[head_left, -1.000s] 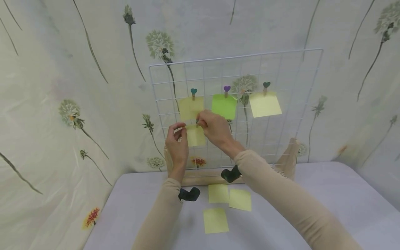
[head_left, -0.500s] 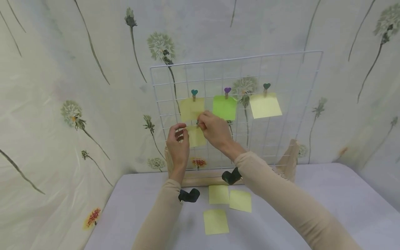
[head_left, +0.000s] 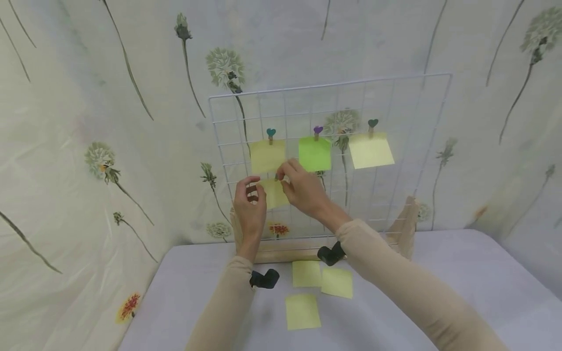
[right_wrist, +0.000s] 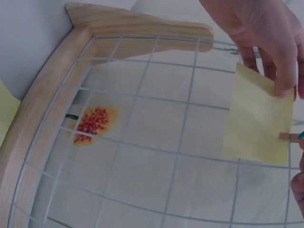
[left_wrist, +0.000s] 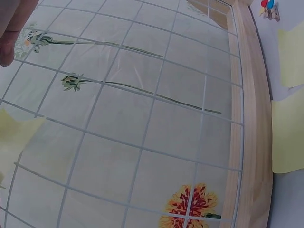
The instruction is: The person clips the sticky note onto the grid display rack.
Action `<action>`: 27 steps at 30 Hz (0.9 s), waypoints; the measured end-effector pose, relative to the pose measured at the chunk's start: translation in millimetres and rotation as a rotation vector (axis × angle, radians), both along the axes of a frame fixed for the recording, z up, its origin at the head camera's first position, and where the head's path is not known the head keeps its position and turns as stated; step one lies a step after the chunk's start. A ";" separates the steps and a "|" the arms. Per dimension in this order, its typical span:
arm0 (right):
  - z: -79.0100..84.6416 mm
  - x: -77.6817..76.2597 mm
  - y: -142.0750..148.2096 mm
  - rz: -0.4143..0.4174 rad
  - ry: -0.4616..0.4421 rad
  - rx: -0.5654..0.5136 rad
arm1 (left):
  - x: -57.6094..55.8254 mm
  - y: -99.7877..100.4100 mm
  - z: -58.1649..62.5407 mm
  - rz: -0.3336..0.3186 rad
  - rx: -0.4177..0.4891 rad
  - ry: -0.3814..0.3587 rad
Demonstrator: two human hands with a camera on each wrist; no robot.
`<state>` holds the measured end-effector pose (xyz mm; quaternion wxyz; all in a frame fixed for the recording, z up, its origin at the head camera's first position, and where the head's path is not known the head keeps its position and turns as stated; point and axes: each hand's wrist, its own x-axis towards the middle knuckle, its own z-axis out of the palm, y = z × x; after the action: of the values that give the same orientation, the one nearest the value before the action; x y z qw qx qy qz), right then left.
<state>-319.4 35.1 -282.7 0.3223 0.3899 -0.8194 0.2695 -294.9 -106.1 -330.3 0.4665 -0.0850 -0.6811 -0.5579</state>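
A pale yellow sticky note (head_left: 274, 196) hangs on the white wire grid (head_left: 333, 87), low on its left side. My left hand (head_left: 250, 207) pinches the note's left edge; the right wrist view shows its thumb over the paper. A small wooden clothespin (right_wrist: 290, 137) with a teal top sits at the note's upper edge. Beside that clothespin is my right hand (head_left: 307, 192), index finger and thumb parted, the clothespin just past the fingertips. Above hang another yellow note (head_left: 267, 157), a bright green note (head_left: 314, 155) and a pale yellow note (head_left: 371, 152), each under a heart-topped clothespin.
The grid stands in a wooden base (head_left: 285, 254) on the lilac-white table (head_left: 197, 302). Three loose yellow notes (head_left: 303, 312) lie before it. Small coloured clothespins (left_wrist: 270, 10) lie beyond the base in the left wrist view. A floral curtain (head_left: 145, 195) hangs behind.
My right hand's fingers, pinched at the clothespin earlier, have spread and shifted slightly right and down. The left hand stays at the note's edge.
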 end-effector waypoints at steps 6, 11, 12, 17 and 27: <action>-8.4 5.0 8.4 0.073 -0.061 0.004 | -4.1 -5.3 -14.2 0.032 -0.023 -0.023; -22.8 13.9 24.9 0.150 -0.101 -0.016 | 1.9 -10.7 -23.9 0.048 -0.021 -0.085; -27.2 15.6 29.2 0.160 -0.106 -0.022 | 2.8 -11.8 -26.3 0.040 -0.015 -0.093; -54.3 21.9 51.0 0.148 -0.180 -0.028 | 5.6 -17.0 -43.4 0.015 0.028 -0.143; -93.2 30.7 82.7 0.076 -0.276 -0.068 | 35.1 -6.5 -36.4 -0.043 0.064 -0.240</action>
<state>-288.7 117.8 -375.9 0.2089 0.3687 -0.8310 0.3602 -259.8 -112.6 -366.6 0.3721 -0.0172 -0.7120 -0.5952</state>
